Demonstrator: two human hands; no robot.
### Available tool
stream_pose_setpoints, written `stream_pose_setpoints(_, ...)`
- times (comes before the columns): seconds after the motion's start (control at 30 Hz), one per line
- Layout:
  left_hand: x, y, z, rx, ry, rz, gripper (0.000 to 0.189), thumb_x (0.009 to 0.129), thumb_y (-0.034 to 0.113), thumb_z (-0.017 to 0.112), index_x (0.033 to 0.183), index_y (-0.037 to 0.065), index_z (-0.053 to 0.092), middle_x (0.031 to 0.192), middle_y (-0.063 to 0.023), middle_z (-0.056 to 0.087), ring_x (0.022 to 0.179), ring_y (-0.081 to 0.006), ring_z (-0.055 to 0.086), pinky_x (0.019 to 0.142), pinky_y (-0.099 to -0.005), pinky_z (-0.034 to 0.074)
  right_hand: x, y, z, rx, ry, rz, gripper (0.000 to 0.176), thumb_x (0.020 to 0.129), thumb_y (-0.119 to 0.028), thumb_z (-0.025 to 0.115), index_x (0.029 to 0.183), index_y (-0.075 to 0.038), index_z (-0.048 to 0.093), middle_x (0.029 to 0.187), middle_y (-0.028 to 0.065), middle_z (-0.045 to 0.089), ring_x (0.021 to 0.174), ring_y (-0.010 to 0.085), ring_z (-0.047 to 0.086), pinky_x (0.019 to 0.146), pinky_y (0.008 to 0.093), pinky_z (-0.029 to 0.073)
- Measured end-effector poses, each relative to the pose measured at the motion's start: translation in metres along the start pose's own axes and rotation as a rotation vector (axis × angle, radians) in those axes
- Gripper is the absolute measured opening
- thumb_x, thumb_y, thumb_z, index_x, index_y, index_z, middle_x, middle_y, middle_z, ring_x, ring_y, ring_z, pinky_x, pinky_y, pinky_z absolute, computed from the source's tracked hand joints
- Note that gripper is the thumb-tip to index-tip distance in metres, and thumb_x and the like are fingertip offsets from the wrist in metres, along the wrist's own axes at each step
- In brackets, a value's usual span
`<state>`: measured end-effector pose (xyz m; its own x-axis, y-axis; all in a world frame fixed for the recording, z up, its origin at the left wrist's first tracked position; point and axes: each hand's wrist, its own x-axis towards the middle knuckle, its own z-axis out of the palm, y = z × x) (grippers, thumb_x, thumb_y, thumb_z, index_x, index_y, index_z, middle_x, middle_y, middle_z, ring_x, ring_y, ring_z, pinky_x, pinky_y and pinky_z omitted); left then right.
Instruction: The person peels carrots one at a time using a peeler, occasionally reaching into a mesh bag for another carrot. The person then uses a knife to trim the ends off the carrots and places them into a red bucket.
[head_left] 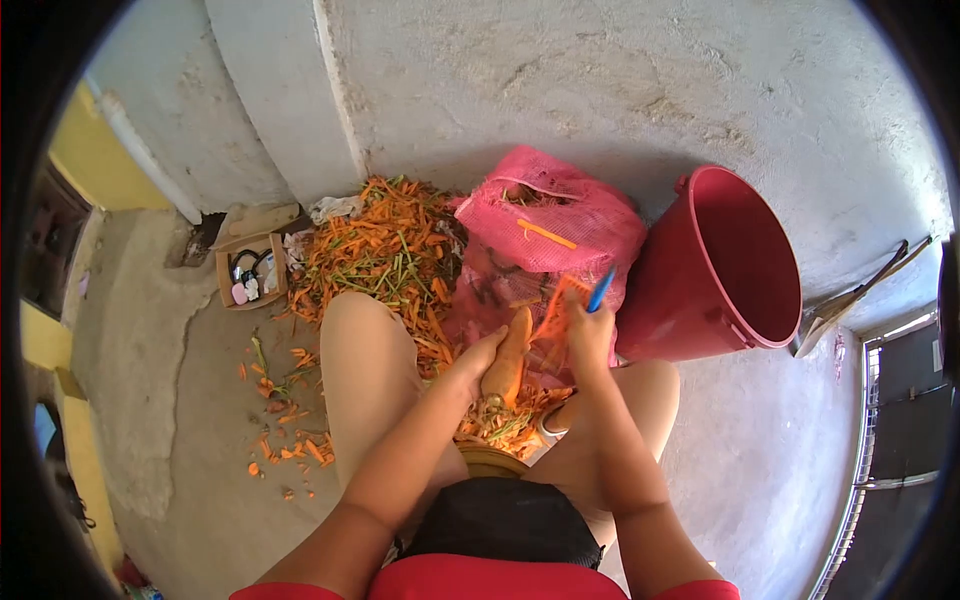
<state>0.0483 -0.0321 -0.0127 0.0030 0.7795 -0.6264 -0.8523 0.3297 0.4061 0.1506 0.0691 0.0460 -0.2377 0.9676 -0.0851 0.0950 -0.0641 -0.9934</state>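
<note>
Carrot is held nearly upright between the person's knees, gripped from the side by the left hand. The right hand is closed around a blue-handled peeler just beside the carrot's upper end. A pink mesh sack lies on the floor beyond the hands, touching a red bucket. A pile of orange peelings sits at the foot of the wall, with a small cardboard box beside it.
</note>
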Motion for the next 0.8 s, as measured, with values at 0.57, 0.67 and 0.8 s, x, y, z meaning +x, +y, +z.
stream_pose_setpoints(0.57,-0.024,0.017,0.015,0.044,-0.195,-0.029,0.03,0.088,0.029,0.036,0.095,0.003,0.05,0.079,-0.0076,0.057,0.064,-0.0158,0.057,0.056,-0.0282,0.049,-0.037,-0.019,0.028,-0.479,-0.129,-0.242,0.018,0.076,-0.016,0.056,0.076,0.0,0.048,0.052,0.0153,0.05,0.049,0.029,0.053,0.046,0.0365,0.039)
stream_pose_setpoints(0.67,-0.025,0.015,0.005,0.103,-0.316,-0.093,0.034,0.088,0.032,0.035,0.094,0.002,0.049,0.077,-0.0088,0.057,0.061,-0.0172,0.057,0.053,-0.0291,0.049,0.01,0.004,0.018,-0.371,0.112,-0.386,0.019,0.076,-0.017,0.056,0.073,0.001,0.048,0.054,0.0169,0.051,0.05,0.0316,0.052,0.048,0.0377,0.039)
stream_pose_setpoints(0.8,-0.022,0.005,0.006,0.215,-0.243,-0.115,0.04,0.088,0.038,0.034,0.097,0.001,0.048,0.074,-0.009,0.056,0.059,-0.0188,0.056,0.053,-0.0301,0.048,0.078,0.03,-0.013,-0.643,0.364,-0.412,0.021,0.075,-0.017,0.057,0.072,0.001,0.048,0.054,0.0153,0.05,0.048,0.0292,0.051,0.047,0.0372,0.038)
